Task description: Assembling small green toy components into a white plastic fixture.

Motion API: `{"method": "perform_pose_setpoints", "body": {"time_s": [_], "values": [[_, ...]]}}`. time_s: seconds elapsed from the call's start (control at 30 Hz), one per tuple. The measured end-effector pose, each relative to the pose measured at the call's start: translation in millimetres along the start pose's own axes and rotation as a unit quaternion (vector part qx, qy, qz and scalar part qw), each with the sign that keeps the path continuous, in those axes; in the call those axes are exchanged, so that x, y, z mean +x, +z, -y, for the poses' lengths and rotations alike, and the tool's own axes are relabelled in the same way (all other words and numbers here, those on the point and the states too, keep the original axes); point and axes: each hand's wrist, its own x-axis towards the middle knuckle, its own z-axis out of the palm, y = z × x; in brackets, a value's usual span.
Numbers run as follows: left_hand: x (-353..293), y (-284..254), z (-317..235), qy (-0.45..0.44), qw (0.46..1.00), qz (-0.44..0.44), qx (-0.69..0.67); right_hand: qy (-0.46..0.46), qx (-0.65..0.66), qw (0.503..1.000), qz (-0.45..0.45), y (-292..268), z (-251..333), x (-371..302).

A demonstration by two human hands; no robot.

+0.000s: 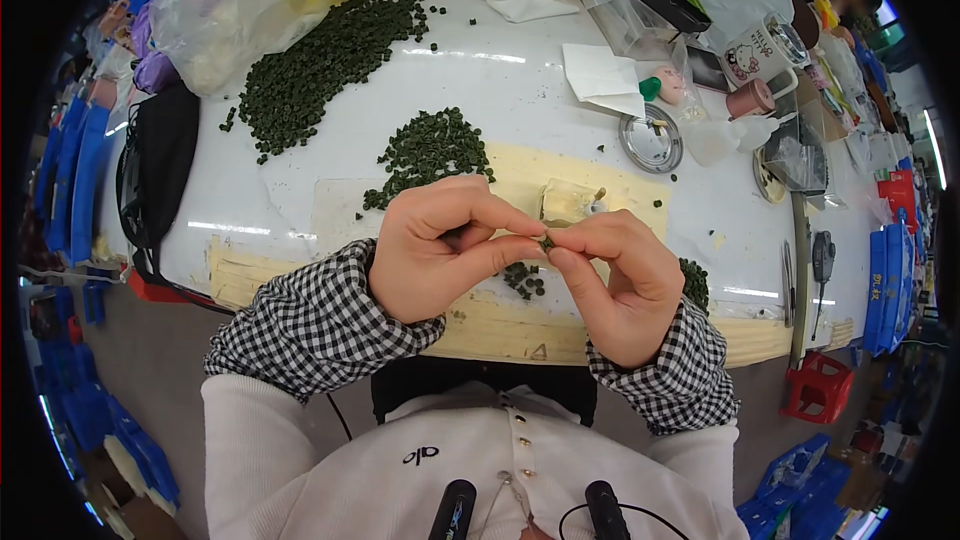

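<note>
My left hand (pixel 430 248) and my right hand (pixel 628 278) meet over the near part of the table, thumb and forefinger of each pinched together. Between their fingertips is a small dark green piece (pixel 547 244), mostly covered by the fingers. Just behind the fingertips sits a tape-covered block (pixel 568 201) with a small peg standing at its right side. A loose pile of small dark green pieces (pixel 432 145) lies beyond my left hand. A little cluster of the same pieces (pixel 524 282) lies under the hands, and another group (pixel 694 285) is partly hidden behind my right wrist.
A larger heap of green pieces (pixel 320 70) spreads at the far left beside clear plastic bags (pixel 235 25). A black bag (pixel 160 165) hangs at the left edge. Back right are a round metal dish (pixel 651 143), white paper (pixel 601 77) and a mug (pixel 758 52). Tweezers (pixel 787 282) lie far right.
</note>
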Motion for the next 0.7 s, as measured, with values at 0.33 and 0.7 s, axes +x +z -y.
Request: {"method": "perform_pose_setpoints", "body": {"time_s": [0.33,0.7], "values": [[6,-3,4,-0.052,0.994,0.037,-0.086,0.013,0.017,1.0,0.018,-1,-2,-1],[9,-4,10,-0.074,0.982,0.079,-0.157,-0.023,-0.008,1.0,0.009,1,0,-3]]}}
